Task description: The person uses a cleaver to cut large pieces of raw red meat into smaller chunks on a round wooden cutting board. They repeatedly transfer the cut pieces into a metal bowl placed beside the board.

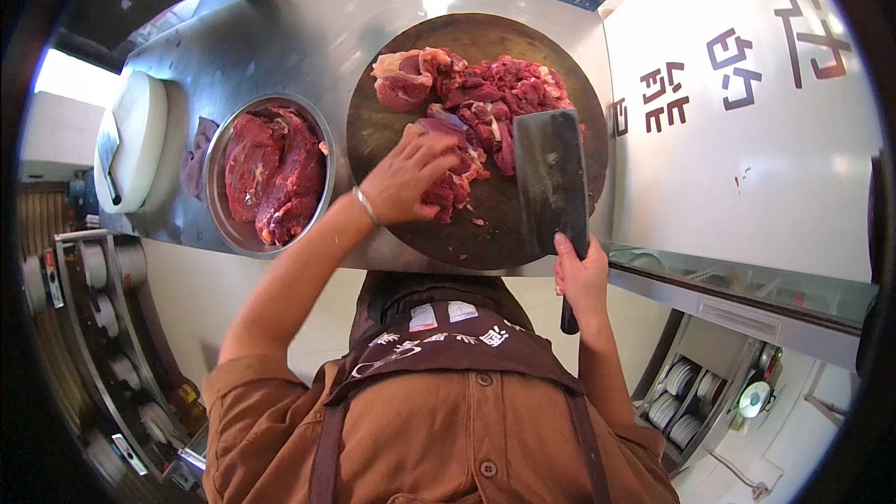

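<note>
A round wooden chopping block (392, 175) lies before me with raw red meat on it. My left hand (411, 173), a bangle at its wrist, holds down a piece of raw meat (448, 189) near the block's middle. In my right hand (582, 273) is the handle of a broad cleaver (549, 171). Its dark blade is over the block's right side, just right of the meat. A heap of cut raw meat (507, 84) spreads across the far part of the block, with a fatty chunk (404, 80) at its left end.
Left of the block, a steel bowl (327, 154) holds large raw meat pieces on the metal table (315, 28). Beyond it are a dark cloth (199, 157) and a white cutting board (143, 154) bearing a knife (108, 147). A glass-fronted counter (735, 287) stands at right.
</note>
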### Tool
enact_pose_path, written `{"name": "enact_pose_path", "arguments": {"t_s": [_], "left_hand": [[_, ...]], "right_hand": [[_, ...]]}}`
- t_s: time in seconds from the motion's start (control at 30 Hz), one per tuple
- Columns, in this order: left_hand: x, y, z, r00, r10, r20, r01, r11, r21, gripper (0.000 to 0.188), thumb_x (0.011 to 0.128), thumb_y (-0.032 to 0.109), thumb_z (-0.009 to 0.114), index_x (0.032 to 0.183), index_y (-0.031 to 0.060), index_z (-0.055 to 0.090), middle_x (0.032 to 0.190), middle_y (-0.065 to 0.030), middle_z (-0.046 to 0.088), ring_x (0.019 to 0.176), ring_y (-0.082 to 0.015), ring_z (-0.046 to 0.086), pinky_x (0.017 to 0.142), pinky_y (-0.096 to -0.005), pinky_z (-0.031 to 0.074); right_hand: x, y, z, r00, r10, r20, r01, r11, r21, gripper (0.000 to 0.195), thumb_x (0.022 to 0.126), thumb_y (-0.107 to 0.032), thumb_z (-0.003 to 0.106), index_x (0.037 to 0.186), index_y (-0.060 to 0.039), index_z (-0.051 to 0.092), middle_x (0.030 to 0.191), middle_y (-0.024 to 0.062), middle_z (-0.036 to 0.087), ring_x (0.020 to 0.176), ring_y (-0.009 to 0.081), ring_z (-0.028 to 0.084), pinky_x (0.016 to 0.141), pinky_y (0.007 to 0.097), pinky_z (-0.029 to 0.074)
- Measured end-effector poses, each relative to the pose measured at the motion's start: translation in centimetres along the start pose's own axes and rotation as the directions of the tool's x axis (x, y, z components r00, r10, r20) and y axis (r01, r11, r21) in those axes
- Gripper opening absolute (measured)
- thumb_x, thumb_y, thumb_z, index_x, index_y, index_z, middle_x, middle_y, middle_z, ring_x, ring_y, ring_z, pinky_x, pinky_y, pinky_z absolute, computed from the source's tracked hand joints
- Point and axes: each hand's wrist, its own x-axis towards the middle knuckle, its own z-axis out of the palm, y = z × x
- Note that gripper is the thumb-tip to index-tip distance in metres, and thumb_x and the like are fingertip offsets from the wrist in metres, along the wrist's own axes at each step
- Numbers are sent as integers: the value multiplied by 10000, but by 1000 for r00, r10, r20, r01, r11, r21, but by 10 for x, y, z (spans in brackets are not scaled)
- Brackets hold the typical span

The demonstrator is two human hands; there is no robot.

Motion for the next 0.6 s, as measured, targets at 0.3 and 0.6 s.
{"name": "enact_pose_path", "arguments": {"t_s": [0.3,0.6], "left_hand": [[73,-38,-11,836,84,542,-162,982,99,1115,428,491,867,1322,28,390,1288,-161,455,1204,-345,407,1046,-438,306],[26,3,2,940,-103,327,18,968,252,763,538,367,799,1212,179,494,1119,-117,509,948,-309,521,816,-430,462]], "right_hand": [[-6,16,-14,999,38,7,-39,993,110,239,907,-253,626,879,-79,465,524,-26,418,383,50,370,345,227,307],[-7,16,-12,1000,-7,1,7,1000,3,224,907,-234,621,871,-62,482,523,-29,420,391,48,373,353,225,314]]}}
